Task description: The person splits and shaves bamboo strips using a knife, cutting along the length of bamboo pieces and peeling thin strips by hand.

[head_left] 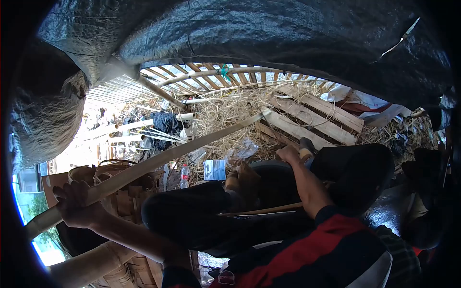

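A long split bamboo pole (177, 150) slants from the lower left up to the straw near the middle of the view. My left hand (79, 204) is closed around it close to its lower-left end. My right hand (288, 154) is closed beside my foot, below the pole's far tip. A thin dark line runs from this hand toward the tip; I cannot make out what the fingers hold. Wooden slats (312, 115) lie on the straw just beyond the right hand.
Straw and shavings (225, 113) cover the ground. Woven bamboo baskets (127, 199) and a thick bamboo pole (91, 264) stand at left. A plastic bottle (184, 176) is near my leg. Dark tarpaulin (269, 33) hangs overhead, before a bamboo slat fence (211, 77).
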Available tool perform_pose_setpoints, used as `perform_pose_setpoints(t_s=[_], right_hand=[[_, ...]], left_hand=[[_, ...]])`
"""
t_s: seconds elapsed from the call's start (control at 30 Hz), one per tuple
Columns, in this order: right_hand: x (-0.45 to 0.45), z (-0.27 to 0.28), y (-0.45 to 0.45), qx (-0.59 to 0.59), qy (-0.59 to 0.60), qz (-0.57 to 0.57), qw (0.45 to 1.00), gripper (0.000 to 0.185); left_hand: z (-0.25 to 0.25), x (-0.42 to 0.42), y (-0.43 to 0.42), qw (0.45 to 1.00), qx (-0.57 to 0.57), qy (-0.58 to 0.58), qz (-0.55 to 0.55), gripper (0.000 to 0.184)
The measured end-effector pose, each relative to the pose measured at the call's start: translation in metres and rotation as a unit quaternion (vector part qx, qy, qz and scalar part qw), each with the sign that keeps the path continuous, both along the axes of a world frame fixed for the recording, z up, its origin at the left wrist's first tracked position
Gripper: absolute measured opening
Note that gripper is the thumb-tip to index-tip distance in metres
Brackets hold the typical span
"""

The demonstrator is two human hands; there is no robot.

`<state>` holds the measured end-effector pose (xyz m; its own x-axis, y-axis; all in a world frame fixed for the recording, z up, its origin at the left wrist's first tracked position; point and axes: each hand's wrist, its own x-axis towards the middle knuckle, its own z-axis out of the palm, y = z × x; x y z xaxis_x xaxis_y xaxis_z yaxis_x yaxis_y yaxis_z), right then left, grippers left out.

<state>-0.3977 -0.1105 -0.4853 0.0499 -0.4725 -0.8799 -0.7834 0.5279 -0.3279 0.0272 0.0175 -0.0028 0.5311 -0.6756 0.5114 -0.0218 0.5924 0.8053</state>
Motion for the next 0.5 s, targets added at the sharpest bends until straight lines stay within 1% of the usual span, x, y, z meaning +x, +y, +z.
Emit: perform_pose_setpoints(t_s=[0.03,0.1,0.13,0.17,0.2,0.23,0.27,0.33,0.37,0.43,0.5], right_hand=[[0.005,0.005,-0.005,-0.006,-0.003,-0.005,1.000,0.048],[0.005,0.016,0.007,-0.149,0.057,-0.017,0.987,0.048],[0.017,0.008,0.002,-0.170,0.082,0.001,0.982,0.048],[0.027,0.025,-0.011,-0.176,0.083,-0.002,0.981,0.048],[0.035,0.042,-0.013,-0.196,0.057,0.010,0.979,0.048],[0.041,0.060,-0.010,-0.211,0.030,0.020,0.977,0.049],[0.044,0.074,-0.009,-0.207,0.031,0.021,0.978,0.049],[0.045,0.094,-0.010,-0.231,-0.014,0.088,0.969,0.047],[0.041,0.087,-0.007,-0.231,-0.013,0.090,0.969,0.047],[0.029,0.051,0.004,-0.232,0.008,0.065,0.971,0.047],[0.004,-0.031,0.015,-0.096,0.039,-0.086,0.991,0.044]], left_hand=[[-0.002,0.001,-0.004,1.000,-0.003,0.007,-0.027,0.008],[-0.003,0.005,0.002,0.999,0.010,0.024,-0.037,0.008],[-0.001,0.006,0.001,0.998,0.011,0.018,-0.054,0.007],[0.002,0.003,-0.004,0.998,0.003,0.010,-0.070,0.007],[0.001,-0.002,-0.004,0.999,0.004,0.015,-0.033,0.007],[0.002,0.001,-0.001,0.999,0.009,0.016,-0.030,0.007],[0.002,0.006,0.000,0.999,0.009,0.008,-0.037,0.007],[0.001,0.007,-0.001,0.999,0.007,0.005,-0.043,0.007],[0.001,0.005,-0.001,1.000,0.005,0.014,-0.021,0.007],[0.002,-0.001,-0.004,1.000,-0.001,0.021,0.003,0.007],[0.002,-0.008,-0.003,0.997,0.023,0.021,0.076,0.006]])
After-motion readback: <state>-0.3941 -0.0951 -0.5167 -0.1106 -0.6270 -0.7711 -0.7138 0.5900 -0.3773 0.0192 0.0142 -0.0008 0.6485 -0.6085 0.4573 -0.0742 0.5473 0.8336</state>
